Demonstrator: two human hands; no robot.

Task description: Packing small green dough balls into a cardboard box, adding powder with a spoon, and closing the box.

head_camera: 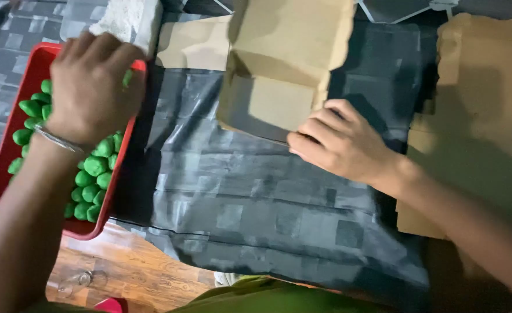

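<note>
fingers of left hand (96, 81) over smooth green lumps (93, 174), red tray (3, 168).

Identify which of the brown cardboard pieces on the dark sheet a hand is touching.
The folded cardboard piece at top centre: the right hand rests on its lower edge. The large cardboard sheet at right goes untouched; the left hand is over the red tray.

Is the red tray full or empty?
Quite full. The red tray holds many small green pieces, and the left hand reaches into it.
</note>
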